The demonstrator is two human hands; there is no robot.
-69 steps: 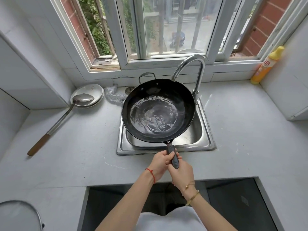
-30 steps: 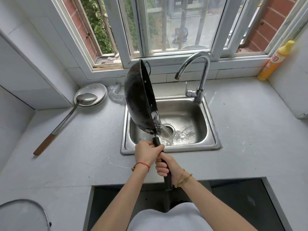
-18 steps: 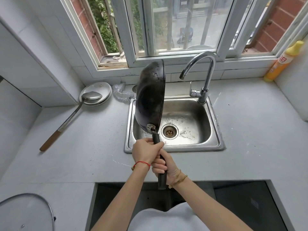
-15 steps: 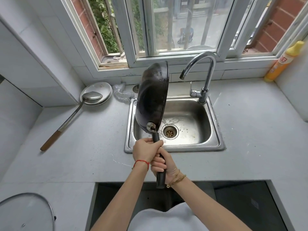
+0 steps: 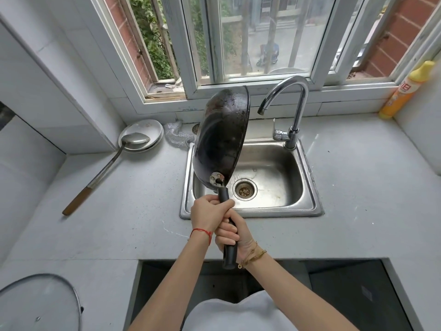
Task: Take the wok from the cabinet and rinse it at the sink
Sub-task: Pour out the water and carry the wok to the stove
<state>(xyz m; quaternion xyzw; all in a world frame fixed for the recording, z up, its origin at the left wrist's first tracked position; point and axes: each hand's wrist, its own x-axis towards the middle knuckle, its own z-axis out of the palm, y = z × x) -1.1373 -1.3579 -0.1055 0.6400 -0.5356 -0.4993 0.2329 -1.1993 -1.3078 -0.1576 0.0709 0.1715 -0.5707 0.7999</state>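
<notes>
Head view: both hands grip the wok's black handle (image 5: 228, 231), stacked one above the other. The left hand (image 5: 208, 215) sits higher, next to the pan body, its fingers (image 5: 225, 203) clenched round the handle. The right hand (image 5: 235, 235) sits lower, its fingers (image 5: 224, 232) also wrapped tight, with the handle's end sticking out below the wrist. A red string circles the left wrist and thin gold bracelets the right.

The wok (image 5: 220, 139) is held nearly on edge over the left part of the sink (image 5: 307, 206), its dark, speckled underside facing left and toward the camera, its open side turned right toward the basin. The top rim reaches up to the window sill; the bottom edge, with a metal rivet plate where the handle joins, hangs over the basin just left of the drain (image 5: 244, 190). The basin looks wet.

The tap (image 5: 294, 103) curves beside the wok's upper rim, its spout close to the rim but apart from it. Left of the sink, a ladle (image 5: 112, 163) rests with its bowl on a plate (image 5: 148, 126), and a crumpled clear bag (image 5: 177, 134) lies just behind the wok. The desk (image 5: 358, 187) right of the sink is bare up to a yellow bottle (image 5: 403, 91) in the far corner. A glass lid (image 5: 38, 304) sits at the near left corner.
</notes>
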